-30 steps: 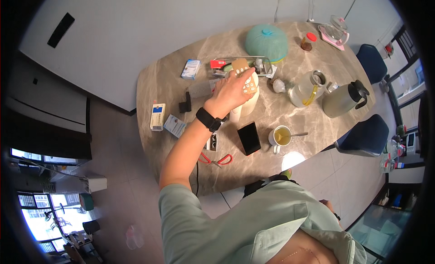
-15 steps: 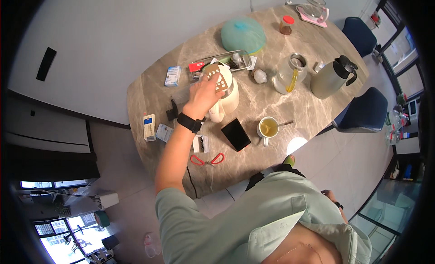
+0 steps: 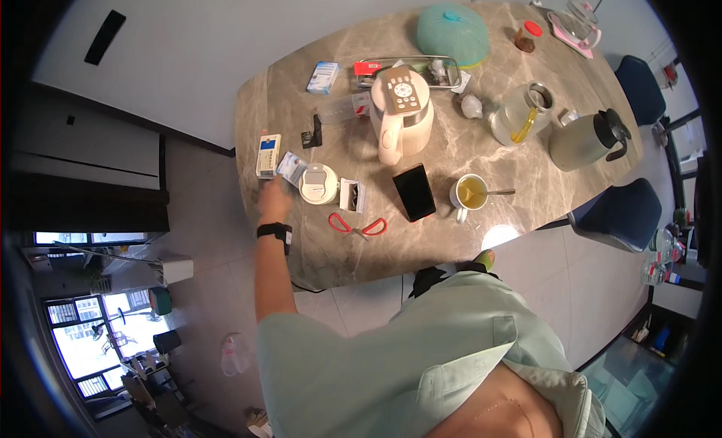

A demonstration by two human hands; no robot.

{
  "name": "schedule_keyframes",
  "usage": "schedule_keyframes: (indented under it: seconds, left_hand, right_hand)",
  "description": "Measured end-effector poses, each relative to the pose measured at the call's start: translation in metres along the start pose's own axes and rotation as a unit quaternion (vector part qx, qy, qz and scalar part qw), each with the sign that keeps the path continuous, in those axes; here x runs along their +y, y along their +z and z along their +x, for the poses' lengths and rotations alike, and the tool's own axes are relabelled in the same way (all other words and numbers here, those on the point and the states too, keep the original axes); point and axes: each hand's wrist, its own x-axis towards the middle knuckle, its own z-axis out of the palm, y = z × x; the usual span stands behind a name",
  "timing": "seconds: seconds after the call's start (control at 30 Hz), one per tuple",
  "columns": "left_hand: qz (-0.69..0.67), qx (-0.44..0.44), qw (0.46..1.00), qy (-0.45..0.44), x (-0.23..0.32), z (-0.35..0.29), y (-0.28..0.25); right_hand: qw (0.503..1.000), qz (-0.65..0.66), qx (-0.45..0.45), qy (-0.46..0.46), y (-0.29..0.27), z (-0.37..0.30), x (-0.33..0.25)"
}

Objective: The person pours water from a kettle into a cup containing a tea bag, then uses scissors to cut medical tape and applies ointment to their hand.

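The left hand (image 3: pixel 274 202) is near a pale-blue box (image 3: pixel 292 166) and a round white object (image 3: pixel 319 185). Blur hides whether it grasps anything.

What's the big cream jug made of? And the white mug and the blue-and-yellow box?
Cream jug: probably plastic, smooth with a soft shine. White mug: likely glazed ceramic, pale and glossy. Box: probably cardboard, with flat printed sides and straight edges.

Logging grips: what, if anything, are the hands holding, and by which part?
Cannot be told: the left hand is blurred near the light blue packet, with no held thing discernible; the right hand is out of view.
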Motion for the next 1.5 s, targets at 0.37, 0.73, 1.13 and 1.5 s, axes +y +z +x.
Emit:
schedule_keyframes:
  seconds: [0.37,0.73,1.13,1.5]
  left_hand:
    - [0.164,0.014,0.968,0.191,-0.006,0.044,0.069]
    - [-0.061,-0.005,0.998,0.024,0.000,0.032,0.035]
    - [-0.404,0.167,0.897,-0.061,-0.056,-0.148,0.078]
    - [-0.252,-0.038,0.954,0.156,0.189,-0.365,0.034]
  right_hand:
    - [0.984,0.129,0.001,0.120,-0.087,-0.042,-0.134]
    - [0.998,0.049,-0.006,0.048,-0.033,-0.068,-0.102]
    - [0.996,-0.078,0.001,-0.045,-0.089,0.029,-0.150]
    - [0.866,0.126,0.052,-0.481,-0.172,-0.022,-0.346]
